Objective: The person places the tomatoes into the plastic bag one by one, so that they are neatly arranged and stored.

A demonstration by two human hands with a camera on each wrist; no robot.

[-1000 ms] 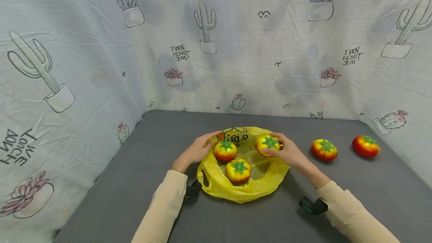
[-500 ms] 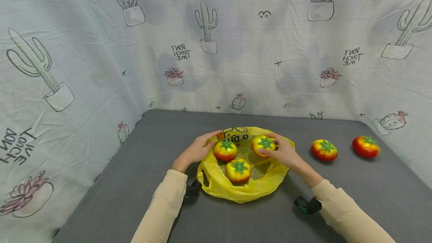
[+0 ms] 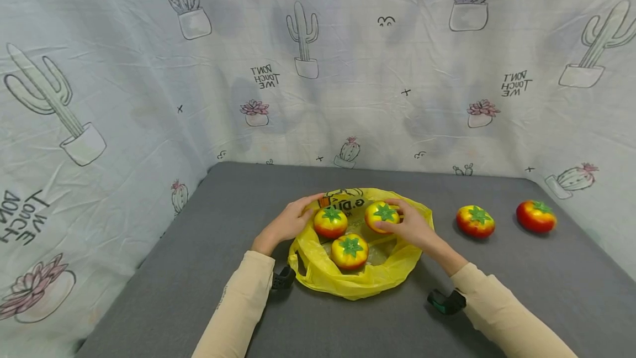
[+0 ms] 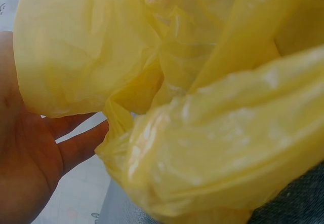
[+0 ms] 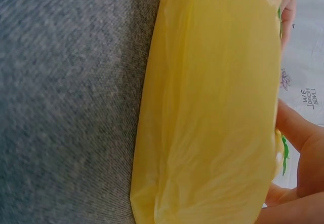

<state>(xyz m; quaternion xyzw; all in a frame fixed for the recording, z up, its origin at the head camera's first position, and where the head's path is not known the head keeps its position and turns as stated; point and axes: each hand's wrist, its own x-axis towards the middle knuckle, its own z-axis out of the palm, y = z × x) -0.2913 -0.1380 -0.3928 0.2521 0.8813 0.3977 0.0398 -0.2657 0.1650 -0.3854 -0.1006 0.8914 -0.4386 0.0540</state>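
Shifting leftward, the right grip (image 3: 413, 227) has brought the held fruit (image 3: 379, 214) further in over the bag (image 3: 348, 285), away from the right rim where it was a second ago. Thumb near, fingers far, the grip is closed round it; whether its underside touches plastic cannot be told. The gap has narrowed to the back fruit (image 3: 330, 222), left of the grip, and the front fruit (image 3: 350, 252), left and nearer the wearer; neither has moved.

The left grip (image 3: 288, 222) stays at the bag's left side, fingers behind the plastic; I cannot tell whether it pinches.

Right of the right grip, the near spare (image 3: 475, 221) and far spare (image 3: 536, 216) lie untouched on the desk (image 3: 377, 325). By my judgement, three fruits are now within the bag's mouth, the third unreleased, with two outside.
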